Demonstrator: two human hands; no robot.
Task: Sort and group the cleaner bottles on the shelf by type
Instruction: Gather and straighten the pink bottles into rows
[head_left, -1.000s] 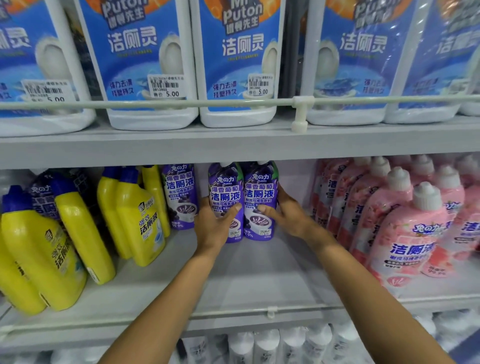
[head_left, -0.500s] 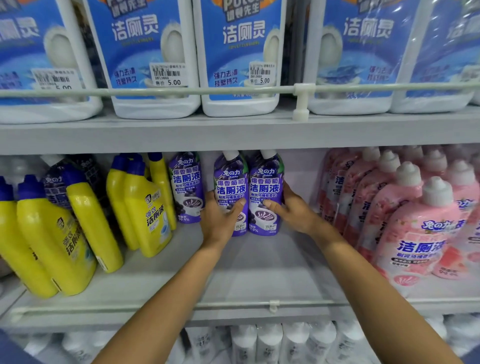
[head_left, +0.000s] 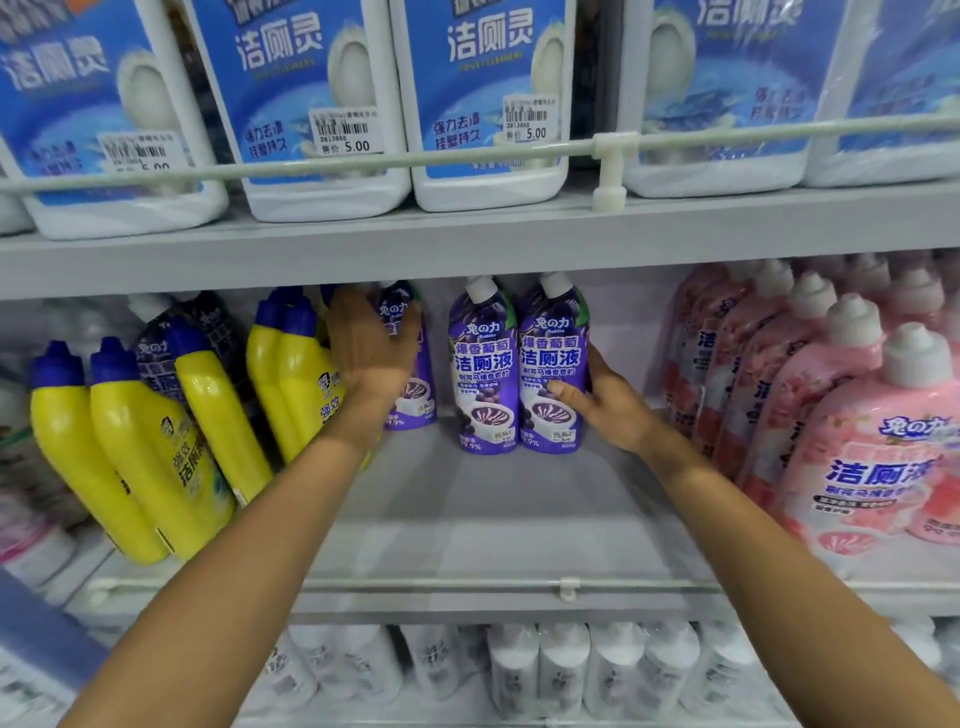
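My right hand (head_left: 605, 402) was spread open, palm flat against the right side of the two purple bottles (head_left: 517, 374) standing upright and touching mid-shelf; thumb lay across the front of the right one's label, nothing pinched. My left hand (head_left: 369, 345) was further left and deeper, fingers (head_left: 402, 325) curled loosely over the upper part of a third purple bottle (head_left: 413, 395) that stood apart from the pair, just beside the yellow bottles (head_left: 150, 441); blurred, so I couldn't tell whether it actually gripped. The shelf (head_left: 493, 499) in front of the pair was bare. The pink bottles (head_left: 852, 415) were packed in rows on the right, well apart from the purple ones. Behind the yellows a dark bottle (head_left: 171, 343) leaned, partly hidden. Above, big blue-labelled jugs (head_left: 311, 104) sat behind a rail. My guess on handling: full plastic bottles, moderately heavy, stiff walls, glossy sleeve labels likely slick, tall enough to tip. Best hold looked like the waist below the shoulder, or slide them by the base rather than lift by the white cap.
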